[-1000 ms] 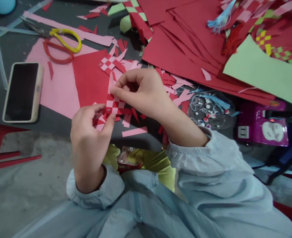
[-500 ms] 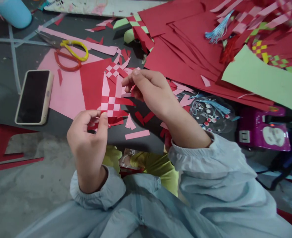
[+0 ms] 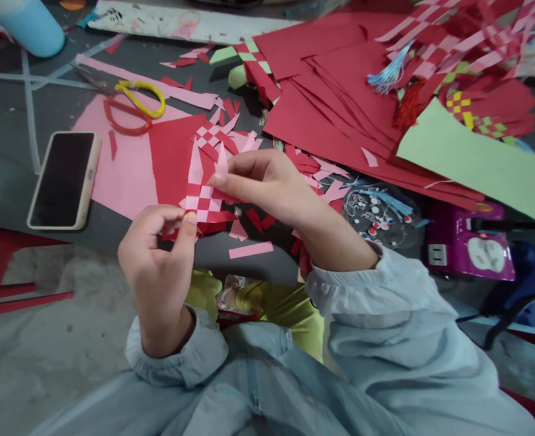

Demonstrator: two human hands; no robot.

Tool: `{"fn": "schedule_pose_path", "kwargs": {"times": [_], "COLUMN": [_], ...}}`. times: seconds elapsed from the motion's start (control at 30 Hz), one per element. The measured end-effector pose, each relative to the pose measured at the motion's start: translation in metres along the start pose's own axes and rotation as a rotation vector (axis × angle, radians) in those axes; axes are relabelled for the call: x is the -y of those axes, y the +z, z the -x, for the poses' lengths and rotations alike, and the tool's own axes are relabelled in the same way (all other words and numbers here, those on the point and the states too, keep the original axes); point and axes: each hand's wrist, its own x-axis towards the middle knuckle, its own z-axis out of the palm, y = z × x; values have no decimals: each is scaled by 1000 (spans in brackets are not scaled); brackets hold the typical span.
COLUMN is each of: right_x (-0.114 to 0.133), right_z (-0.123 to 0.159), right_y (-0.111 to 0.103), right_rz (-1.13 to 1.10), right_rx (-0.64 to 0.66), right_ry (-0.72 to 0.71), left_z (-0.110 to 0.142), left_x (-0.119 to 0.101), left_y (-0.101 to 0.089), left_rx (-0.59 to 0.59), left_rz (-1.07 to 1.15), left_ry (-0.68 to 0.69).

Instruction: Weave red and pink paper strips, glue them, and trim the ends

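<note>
— What is being held at this moment?

— A small woven paper piece [image 3: 206,203], red and pink in a checker pattern, is being held above the table edge [image 3: 249,266]. Its lower left corner is being pinched between thumb and forefinger of the left hand [image 3: 158,272]; the fingers are pressed together on the paper. The right side of the weave is being gripped by the fingertips of the right hand [image 3: 267,184], closed on a strip just beside the checkered middle.

— Where are the loose ends lying relative to those grips?

— Two pink pointed strips [image 3: 196,166] are standing up above the left pinch, and red ends are sticking out below and to the right of it.

— How is this step judged to be done well?

— The weave is best kept flat and taut between the two pinches, so that the squares are not being pulled askew. A strip is probably being drawn snug, so it should be eased gently; thin paper is likely to tear at the crossing nearest the right fingertips.

— What is lying beyond the grips?

— Scissors [image 3: 133,106] and a phone [image 3: 63,180] are lying to the far left, and a stack of red paper [image 3: 340,91] is lying beyond the right hand.
</note>
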Motion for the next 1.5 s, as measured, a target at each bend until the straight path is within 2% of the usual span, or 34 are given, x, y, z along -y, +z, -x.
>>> {"fn": "schedule_pose_path", "kwargs": {"times": [0.1,0.4,0.57,0.77,1.1,1.3,1.5], "right_x": [-5,-9,-9,-3,-5,-5,-6], "right_z": [-1,0,-1,-1,-1,-2,-3], "right_y": [3,4,2,-1,-1,-2,-3], "right_rz": [-50,-90,-37,34,-66,-69,-46], "right_rx": [34,17,36,-54,34,-8,-36], "right_ry": [-12,-98,-59,-40,-29,-13,-1], "left_z": [-1,-1,-1,-2,-1,0,0], "left_x": [-2,-2,-1,1,2,3,5], "left_y": [0,-1,-1,-2,-3,0,0], "left_rx": [19,56,43,42,48,-8,31], "left_rz": [12,3,9,-44,-41,-67,-83], "left_ry": [22,59,48,34,42,40,23]}}
